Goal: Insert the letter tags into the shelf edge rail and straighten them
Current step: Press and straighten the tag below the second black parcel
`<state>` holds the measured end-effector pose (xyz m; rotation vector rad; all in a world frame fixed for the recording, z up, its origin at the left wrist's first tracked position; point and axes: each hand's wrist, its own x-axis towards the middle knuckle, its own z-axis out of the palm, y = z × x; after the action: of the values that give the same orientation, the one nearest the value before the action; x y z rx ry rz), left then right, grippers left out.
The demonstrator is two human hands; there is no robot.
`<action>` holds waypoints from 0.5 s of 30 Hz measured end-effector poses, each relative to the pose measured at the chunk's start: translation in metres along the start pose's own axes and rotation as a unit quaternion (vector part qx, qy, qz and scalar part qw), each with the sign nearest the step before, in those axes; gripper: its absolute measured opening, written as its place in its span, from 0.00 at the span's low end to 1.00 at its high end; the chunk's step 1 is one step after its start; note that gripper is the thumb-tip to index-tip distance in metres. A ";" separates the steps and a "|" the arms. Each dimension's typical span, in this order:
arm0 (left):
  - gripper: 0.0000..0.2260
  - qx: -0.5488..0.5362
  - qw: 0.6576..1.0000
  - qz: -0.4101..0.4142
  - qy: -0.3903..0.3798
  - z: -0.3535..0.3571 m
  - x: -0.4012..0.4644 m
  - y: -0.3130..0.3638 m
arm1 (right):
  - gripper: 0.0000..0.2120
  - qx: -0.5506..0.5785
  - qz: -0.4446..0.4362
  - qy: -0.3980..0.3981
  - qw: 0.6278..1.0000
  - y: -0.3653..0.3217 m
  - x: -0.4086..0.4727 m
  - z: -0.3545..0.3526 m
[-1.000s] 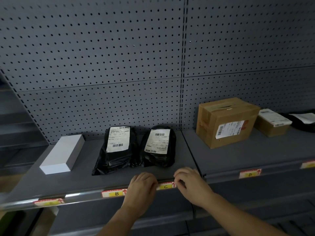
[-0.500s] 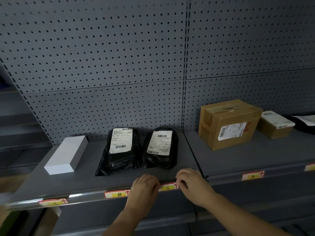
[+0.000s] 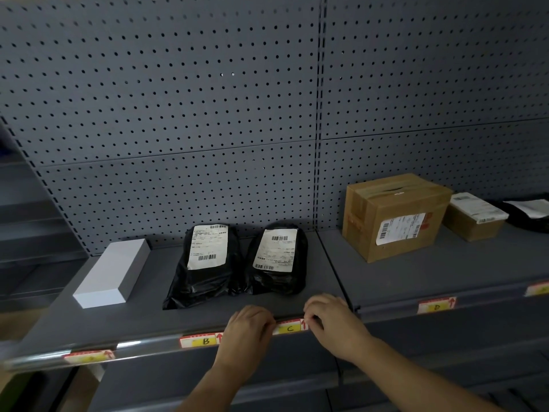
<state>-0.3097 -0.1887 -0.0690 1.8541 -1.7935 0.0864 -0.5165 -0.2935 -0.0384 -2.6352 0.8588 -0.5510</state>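
1. The left hand (image 3: 248,328) sits at the left end of the C tag (image 3: 289,328), fingers curled against the shelf edge rail (image 3: 148,344) and touching the tag's left edge.
2. The right hand (image 3: 332,322) sits at the tag's right end, fingers curled and pinching that edge by the red arrow.
3. The C tag lies in the rail between the 2 hands, roughly level, its letter readable.
4. The B tag (image 3: 202,341) sits in the same rail, just left of the left hand.
5. A further tag (image 3: 89,356) sits near the rail's left end; its letter is too blurred to read.
6. The D tag (image 3: 436,306) sits in the rail of the neighbouring shelf section to the right, well apart from the hands.
7. On the shelf above the rail lie a white box (image 3: 114,273) and 2 black mailer bags (image 3: 205,263) (image 3: 277,260) with white shipping labels.
8. On the right section stand a large cardboard box (image 3: 392,215) and a smaller labelled carton (image 3: 473,217).
9. Grey pegboard (image 3: 178,114) backs the shelf.
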 end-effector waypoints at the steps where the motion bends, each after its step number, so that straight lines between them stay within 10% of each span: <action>1: 0.03 -0.001 1.000 -0.002 0.000 0.000 0.000 0.000 | 0.08 0.001 -0.001 -0.001 1.000 0.000 0.000 -0.001; 15: 0.03 -0.008 1.000 -0.007 0.006 0.003 -0.002 0.001 | 0.07 0.002 0.002 -0.007 1.000 -0.001 -0.001 -0.003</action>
<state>-0.3116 -0.1884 -0.0717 1.8511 -1.7686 0.0788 -0.5181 -0.2925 -0.0355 -2.6301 0.8586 -0.5325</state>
